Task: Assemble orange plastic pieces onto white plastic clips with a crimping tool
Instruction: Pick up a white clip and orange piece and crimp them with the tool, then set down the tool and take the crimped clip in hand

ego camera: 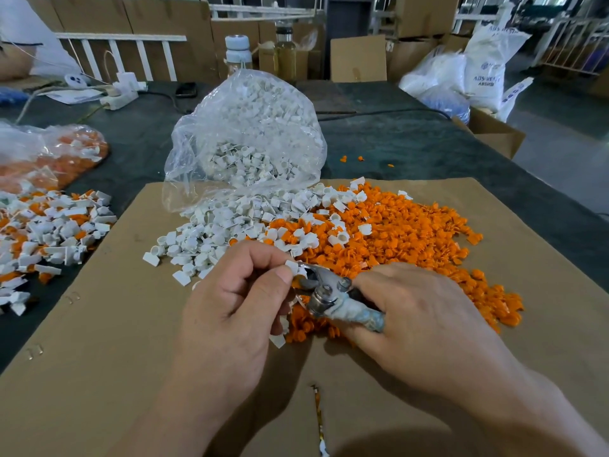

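My left hand (235, 301) pinches a white clip (292, 266) between thumb and forefinger, right at the jaws of the metal crimping tool (333, 293). My right hand (425, 319) grips the tool's handles from the right. Whether an orange piece sits in the jaws is hidden. A heap of loose orange pieces (405, 239) lies beyond my hands on the cardboard sheet (108, 341). Loose white clips (214, 235) spill from a clear plastic bag (244, 136) just behind.
A pile of assembled white-and-orange parts (49, 239) lies at the left, with another bag of parts (49, 153) behind it. Bottles (239, 56), a power strip (120, 97) and cables sit at the table's far edge. Cardboard boxes and white sacks (487, 67) stand at right.
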`<action>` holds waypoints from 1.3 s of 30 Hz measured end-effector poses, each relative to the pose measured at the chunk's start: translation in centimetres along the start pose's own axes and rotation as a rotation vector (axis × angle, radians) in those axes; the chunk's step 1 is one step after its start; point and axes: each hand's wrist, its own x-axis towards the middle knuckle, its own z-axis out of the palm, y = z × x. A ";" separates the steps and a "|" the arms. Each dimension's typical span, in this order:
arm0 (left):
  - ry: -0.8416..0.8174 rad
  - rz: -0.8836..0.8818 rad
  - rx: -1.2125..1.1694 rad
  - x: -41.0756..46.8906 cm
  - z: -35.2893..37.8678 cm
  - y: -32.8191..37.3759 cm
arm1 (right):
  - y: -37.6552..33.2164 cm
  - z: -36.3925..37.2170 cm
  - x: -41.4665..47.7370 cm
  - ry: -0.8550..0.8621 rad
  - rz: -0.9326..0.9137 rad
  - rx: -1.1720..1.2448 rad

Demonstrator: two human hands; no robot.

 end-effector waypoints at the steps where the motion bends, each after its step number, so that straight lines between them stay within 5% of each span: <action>1: 0.028 -0.011 0.012 0.0 0.0 0.0 | 0.3 0.1 0.1 0.013 0.000 0.005; 5: 0.128 -0.073 0.023 0.4 0.0 -0.3 | 1.3 0.4 0.5 0.051 0.047 -0.061; 13: 0.056 -0.231 0.008 0.3 0.6 0.1 | 1.4 0.6 1.5 -0.193 0.092 -0.162; 19: 0.073 -0.159 0.165 -0.1 0.9 -0.1 | -0.6 0.3 1.2 0.148 -0.058 0.015; 23: 0.016 0.018 0.245 -0.6 0.9 0.1 | -1.3 0.8 1.1 0.184 -0.163 0.015; 26: -0.033 -0.081 -0.003 -0.5 0.8 0.6 | -0.9 0.6 0.9 0.195 -0.166 0.094; 32: -0.192 -0.316 -0.109 -0.4 0.8 1.0 | -1.5 0.5 0.7 0.191 -0.177 0.111; 39: -0.178 -0.183 -0.057 -0.7 0.9 1.1 | -2.3 0.8 0.1 0.066 -0.009 0.573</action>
